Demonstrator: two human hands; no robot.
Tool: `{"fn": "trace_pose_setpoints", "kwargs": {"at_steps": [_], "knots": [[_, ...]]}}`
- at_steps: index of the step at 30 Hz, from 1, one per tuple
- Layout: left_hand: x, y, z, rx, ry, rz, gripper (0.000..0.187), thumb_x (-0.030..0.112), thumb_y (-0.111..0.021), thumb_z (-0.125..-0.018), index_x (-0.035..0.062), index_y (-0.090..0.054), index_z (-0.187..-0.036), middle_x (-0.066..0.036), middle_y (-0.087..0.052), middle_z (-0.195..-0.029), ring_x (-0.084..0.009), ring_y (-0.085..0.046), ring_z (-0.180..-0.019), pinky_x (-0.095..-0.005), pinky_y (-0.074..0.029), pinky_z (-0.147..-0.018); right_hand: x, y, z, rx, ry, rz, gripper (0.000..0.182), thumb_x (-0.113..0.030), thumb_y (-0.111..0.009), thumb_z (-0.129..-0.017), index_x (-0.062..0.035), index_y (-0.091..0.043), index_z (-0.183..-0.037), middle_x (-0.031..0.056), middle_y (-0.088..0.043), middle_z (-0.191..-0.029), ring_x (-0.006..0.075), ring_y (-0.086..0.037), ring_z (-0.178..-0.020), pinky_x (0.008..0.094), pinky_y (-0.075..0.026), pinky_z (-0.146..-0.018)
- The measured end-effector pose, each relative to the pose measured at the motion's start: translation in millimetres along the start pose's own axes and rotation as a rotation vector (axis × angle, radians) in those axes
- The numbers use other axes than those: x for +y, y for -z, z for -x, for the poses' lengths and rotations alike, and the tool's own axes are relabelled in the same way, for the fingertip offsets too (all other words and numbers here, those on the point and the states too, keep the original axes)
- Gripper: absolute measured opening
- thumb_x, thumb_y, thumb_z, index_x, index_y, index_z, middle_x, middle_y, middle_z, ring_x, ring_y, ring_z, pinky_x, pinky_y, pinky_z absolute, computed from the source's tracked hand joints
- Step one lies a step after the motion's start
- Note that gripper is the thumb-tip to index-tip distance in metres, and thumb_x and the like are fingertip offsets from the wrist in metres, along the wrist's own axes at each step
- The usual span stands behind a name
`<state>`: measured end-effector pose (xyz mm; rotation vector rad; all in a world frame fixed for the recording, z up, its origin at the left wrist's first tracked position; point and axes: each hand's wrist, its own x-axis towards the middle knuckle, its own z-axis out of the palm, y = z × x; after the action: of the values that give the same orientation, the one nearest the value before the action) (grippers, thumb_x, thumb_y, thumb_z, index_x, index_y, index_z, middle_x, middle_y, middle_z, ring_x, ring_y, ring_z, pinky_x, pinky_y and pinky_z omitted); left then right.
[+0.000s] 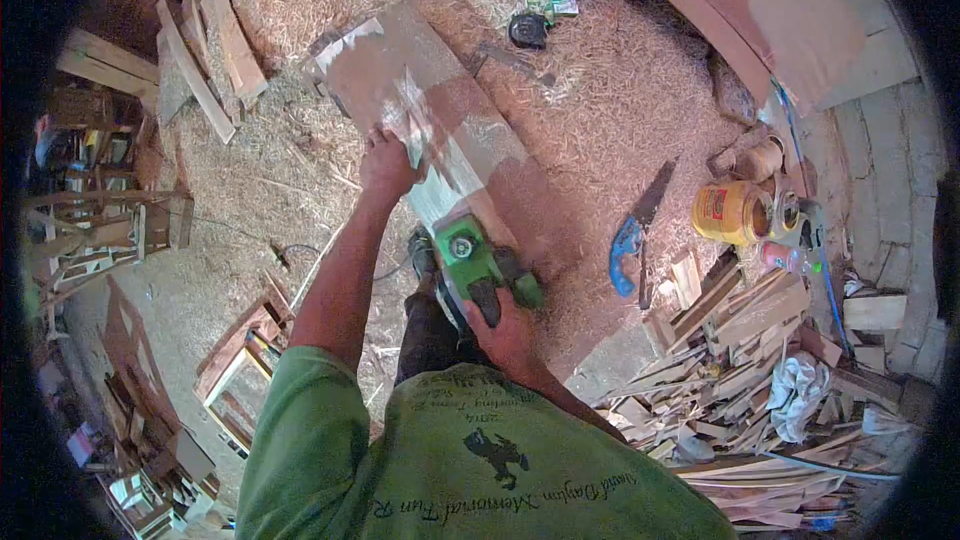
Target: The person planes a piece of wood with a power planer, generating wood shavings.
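Observation:
A long wooden board [478,145] lies at a slant on the shavings, with pale bright patches along its upper face. My left hand [388,166] rests at the board's left edge, fingers spread on the wood. My right hand [506,328] is wrapped round the rear handle of a green power planer [463,248]. The planer sits on the board's near end, and its underside is hidden. My shoe [424,255] is close beside that end.
Shavings cover the ground. A tape measure [527,30] and a metal square [515,64] lie beyond the board. To the right are a blue-handled handsaw [628,252], a yellow-labelled jar [725,212] and a heap of wood offcuts [725,340]. Wooden strips [228,30] lie far left.

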<state>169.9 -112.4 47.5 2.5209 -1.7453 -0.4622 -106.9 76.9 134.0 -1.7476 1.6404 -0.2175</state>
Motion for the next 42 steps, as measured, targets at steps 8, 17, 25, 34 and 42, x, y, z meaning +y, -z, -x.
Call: {"fn": "trace_pose_setpoints", "kwargs": {"at_steps": [8, 17, 25, 34, 42], "knots": [[-7.3, 14.9, -14.2, -0.151, 0.005, 0.142, 0.093, 0.062, -0.066, -0.09, -0.0164, -0.047, -0.136, -0.039, -0.032, -0.155, -0.0515, -0.053, -0.129, -0.053, -0.047, -0.107, -48.7, -15.1, -48.5, 0.071, 0.031, 0.032, 0.054, -0.049, -0.073, -0.09, 0.0007, -0.063, -0.109, 0.0291, -0.068, -0.081, 0.0506, -0.068, -0.078, 0.0567, -0.054, -0.068], [-54.4, 54.5, -0.2, -0.089, -0.016, 0.717, 0.075, 0.056, -0.033, -0.106, -0.0074, -0.046, -0.144, -0.032, -0.052, -0.144, -0.0499, -0.053, -0.13, -0.0508, -0.041, -0.112, -102.0, -32.0, -109.4, 0.088, 0.103, 0.032, 0.062, -0.056, -0.067, -0.092, 0.0005, -0.064, -0.117, 0.0331, -0.069, -0.085, 0.0508, -0.07, -0.081, 0.0563, -0.056, -0.072], [-63.6, -138.4, 143.7, 0.177, 0.421, 1.038, 0.061, 0.042, -0.045, -0.105, -0.0048, -0.052, -0.143, -0.029, -0.061, -0.136, -0.0417, -0.057, -0.129, -0.0429, -0.041, -0.111, -166.2, -44.1, -163.3, 0.164, 0.128, 0.014, 0.059, -0.051, -0.068, -0.093, 0.0052, -0.064, -0.111, 0.0336, -0.069, -0.091, 0.0516, -0.069, -0.089, 0.0564, -0.055, -0.078], [32.1, -142.6, 230.0, -0.323, 0.229, 1.428, 0.073, 0.014, -0.054, -0.103, 0.0021, -0.014, -0.162, -0.021, -0.064, -0.133, -0.0273, -0.066, -0.113, -0.037, -0.052, -0.094, -206.4, -92.1, -263.1, 0.385, 0.358, -0.098, 0.054, -0.05, -0.07, -0.092, 0.0028, -0.069, -0.101, 0.0284, -0.071, -0.087, 0.046, -0.07, -0.087, 0.0514, -0.054, -0.072], [37.3, -163.3, 207.9, -0.225, 0.158, 1.282, 0.083, 0.02, -0.066, -0.095, 0.0079, -0.019, -0.163, -0.025, -0.055, -0.144, -0.0406, -0.058, -0.129, -0.0449, -0.047, -0.105, -298.0, -83.9, -331.2, 0.21, 0.345, -0.15, 0.052, -0.047, -0.067, -0.093, 0.0044, -0.068, -0.101, 0.03, -0.071, -0.095, 0.0481, -0.069, -0.088, 0.0543, -0.054, -0.078]]}}
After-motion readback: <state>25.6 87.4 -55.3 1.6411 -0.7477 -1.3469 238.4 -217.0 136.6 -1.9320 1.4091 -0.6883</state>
